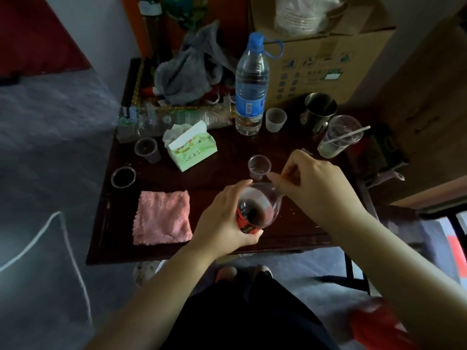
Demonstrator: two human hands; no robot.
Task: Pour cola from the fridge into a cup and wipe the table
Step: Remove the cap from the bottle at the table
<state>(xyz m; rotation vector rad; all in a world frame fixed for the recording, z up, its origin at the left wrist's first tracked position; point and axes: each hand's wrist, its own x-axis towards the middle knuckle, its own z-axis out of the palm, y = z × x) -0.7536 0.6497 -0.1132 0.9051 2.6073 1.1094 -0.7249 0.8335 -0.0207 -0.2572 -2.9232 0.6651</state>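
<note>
Just below the centre of the frame, the left hand (225,221) wraps the cola bottle (255,208) around its red label, a closed grip that keeps the bottle steady on the dark wooden surface (227,157). The right hand (318,183) comes in from the right with thumb and forefinger pinched together at the bottle's top, probably working the cap; whether the cap is on or off I cannot tell. Right behind the bottle stands an empty clear plastic cup (259,167), close enough to pour into without reaching. The pink cloth (161,217) lies folded at lower left, likely kept ready for wiping. A tissue pack (190,146) sits further back, left of centre.
</note>
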